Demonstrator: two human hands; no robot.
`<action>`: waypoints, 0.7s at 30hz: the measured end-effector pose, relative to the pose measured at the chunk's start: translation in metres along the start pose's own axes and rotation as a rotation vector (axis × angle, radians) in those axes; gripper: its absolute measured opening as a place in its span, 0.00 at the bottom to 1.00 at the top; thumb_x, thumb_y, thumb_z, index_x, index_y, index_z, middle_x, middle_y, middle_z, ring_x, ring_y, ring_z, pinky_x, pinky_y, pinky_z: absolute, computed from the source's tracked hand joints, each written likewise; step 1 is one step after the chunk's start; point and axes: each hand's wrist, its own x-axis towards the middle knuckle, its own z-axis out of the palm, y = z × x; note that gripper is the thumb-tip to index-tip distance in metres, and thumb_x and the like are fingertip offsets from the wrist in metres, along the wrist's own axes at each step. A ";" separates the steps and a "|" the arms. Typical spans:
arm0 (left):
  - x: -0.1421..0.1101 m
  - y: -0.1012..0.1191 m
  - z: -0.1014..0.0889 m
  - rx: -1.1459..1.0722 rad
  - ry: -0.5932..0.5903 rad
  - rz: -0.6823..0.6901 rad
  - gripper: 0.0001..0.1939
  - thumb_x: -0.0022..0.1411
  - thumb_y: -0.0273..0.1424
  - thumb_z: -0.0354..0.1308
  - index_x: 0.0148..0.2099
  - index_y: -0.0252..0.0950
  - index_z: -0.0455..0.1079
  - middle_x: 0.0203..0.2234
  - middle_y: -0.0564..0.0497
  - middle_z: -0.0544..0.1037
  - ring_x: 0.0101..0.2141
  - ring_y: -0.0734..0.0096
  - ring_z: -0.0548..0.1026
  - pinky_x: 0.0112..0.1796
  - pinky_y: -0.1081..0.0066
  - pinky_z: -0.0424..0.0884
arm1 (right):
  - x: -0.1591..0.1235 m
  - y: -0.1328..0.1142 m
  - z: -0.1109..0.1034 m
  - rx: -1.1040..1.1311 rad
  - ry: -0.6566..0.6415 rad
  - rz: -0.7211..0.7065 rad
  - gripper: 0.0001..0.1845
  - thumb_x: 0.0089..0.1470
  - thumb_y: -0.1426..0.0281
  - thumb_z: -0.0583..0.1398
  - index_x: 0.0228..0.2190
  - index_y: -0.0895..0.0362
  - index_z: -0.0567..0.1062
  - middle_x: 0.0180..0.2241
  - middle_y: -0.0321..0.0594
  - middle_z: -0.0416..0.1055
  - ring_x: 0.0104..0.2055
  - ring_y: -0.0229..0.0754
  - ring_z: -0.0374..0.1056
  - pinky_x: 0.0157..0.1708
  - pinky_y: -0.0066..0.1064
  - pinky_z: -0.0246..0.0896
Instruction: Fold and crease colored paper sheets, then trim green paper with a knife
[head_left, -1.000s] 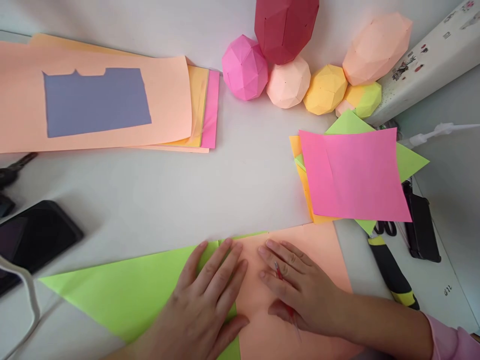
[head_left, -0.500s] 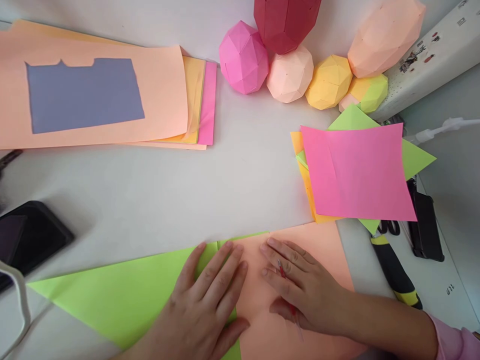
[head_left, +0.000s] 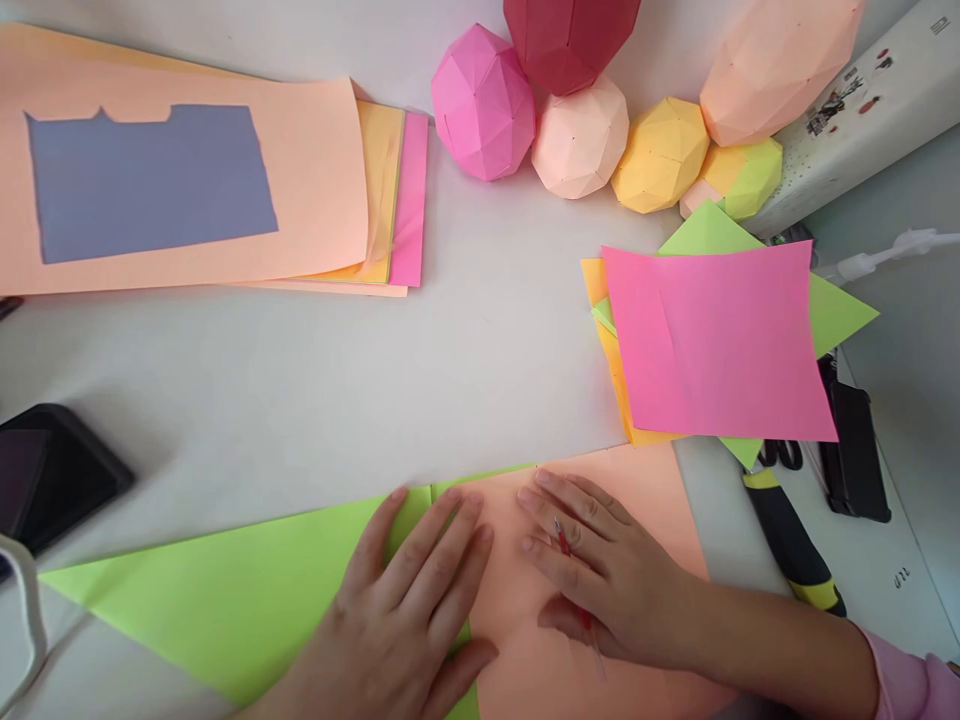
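Observation:
My left hand (head_left: 420, 595) lies flat with its fingers spread, spanning the green paper (head_left: 225, 600) and the left edge of the peach paper (head_left: 517, 680). My right hand (head_left: 600, 570) rests on the peach paper, holding a thin red pen refill (head_left: 562, 539) between its fingers and thumb. The refill's pointed metal tip shows past the index finger, and its clear tail sticks out below the thumb. The peach sheet overlaps the green one; part of their seam is hidden under my left hand.
Stacked papers (head_left: 322, 180) lie at back left, faceted paper balls (head_left: 484, 105) at the back. On the right are pink paper (head_left: 720, 345) over other sheets, a yellow-black handle (head_left: 791, 545), scissors handles (head_left: 780, 455) and a black case (head_left: 859, 450). A phone (head_left: 60, 480) and white cable (head_left: 30, 610) are left.
The view has shifted slightly, so the phone and stacked papers sit further left in the picture. Both hands keep nearly the same place on the papers, the refill still in my right.

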 end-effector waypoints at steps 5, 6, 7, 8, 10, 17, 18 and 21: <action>-0.002 0.000 -0.001 -0.006 0.001 -0.003 0.28 0.63 0.45 0.53 0.56 0.29 0.66 0.55 0.38 0.71 0.61 0.49 0.59 0.62 0.45 0.45 | 0.001 0.000 0.000 0.009 0.008 -0.001 0.21 0.61 0.64 0.56 0.50 0.64 0.68 0.60 0.57 0.60 0.68 0.59 0.41 0.59 0.56 0.54; -0.002 0.000 -0.001 -0.008 0.005 -0.003 0.28 0.63 0.45 0.53 0.56 0.29 0.66 0.54 0.38 0.71 0.61 0.49 0.59 0.62 0.45 0.45 | 0.001 0.000 0.000 0.009 0.011 -0.004 0.21 0.61 0.64 0.56 0.50 0.64 0.68 0.59 0.58 0.61 0.68 0.59 0.41 0.59 0.56 0.55; -0.001 0.000 -0.001 -0.012 0.009 -0.004 0.28 0.63 0.45 0.53 0.56 0.29 0.66 0.54 0.38 0.71 0.61 0.49 0.59 0.62 0.46 0.45 | 0.001 0.000 0.000 0.008 0.015 -0.006 0.21 0.61 0.64 0.55 0.50 0.64 0.68 0.59 0.58 0.61 0.68 0.59 0.41 0.58 0.56 0.55; -0.001 0.000 -0.001 -0.016 0.015 -0.004 0.27 0.63 0.45 0.53 0.56 0.29 0.66 0.53 0.38 0.71 0.61 0.49 0.59 0.62 0.46 0.45 | 0.001 0.000 0.000 0.008 0.018 -0.009 0.20 0.61 0.64 0.55 0.50 0.65 0.68 0.59 0.59 0.61 0.67 0.60 0.41 0.58 0.56 0.55; -0.001 0.000 0.000 -0.022 0.023 -0.006 0.27 0.63 0.44 0.53 0.56 0.29 0.66 0.53 0.38 0.72 0.61 0.50 0.59 0.62 0.46 0.45 | 0.001 0.000 0.000 0.007 0.024 -0.012 0.21 0.61 0.64 0.55 0.50 0.65 0.68 0.58 0.59 0.63 0.67 0.61 0.42 0.58 0.57 0.56; -0.001 0.001 -0.001 -0.017 0.029 -0.015 0.27 0.62 0.44 0.54 0.56 0.28 0.67 0.51 0.39 0.73 0.58 0.49 0.62 0.62 0.45 0.46 | 0.000 -0.001 0.002 -0.016 0.028 -0.010 0.21 0.60 0.63 0.56 0.50 0.64 0.68 0.59 0.58 0.61 0.67 0.60 0.42 0.57 0.56 0.57; -0.001 0.001 -0.001 -0.014 0.025 -0.014 0.28 0.62 0.45 0.54 0.56 0.28 0.67 0.51 0.39 0.73 0.58 0.49 0.63 0.62 0.45 0.46 | 0.000 -0.001 0.003 -0.020 0.029 -0.009 0.22 0.60 0.63 0.56 0.51 0.64 0.67 0.60 0.58 0.59 0.67 0.60 0.42 0.58 0.56 0.57; -0.001 0.001 -0.001 -0.004 0.011 -0.008 0.28 0.62 0.45 0.55 0.55 0.28 0.67 0.51 0.39 0.73 0.57 0.49 0.63 0.62 0.44 0.46 | -0.001 -0.001 0.004 -0.027 0.029 -0.003 0.22 0.61 0.63 0.56 0.52 0.63 0.66 0.62 0.57 0.55 0.68 0.59 0.41 0.58 0.56 0.56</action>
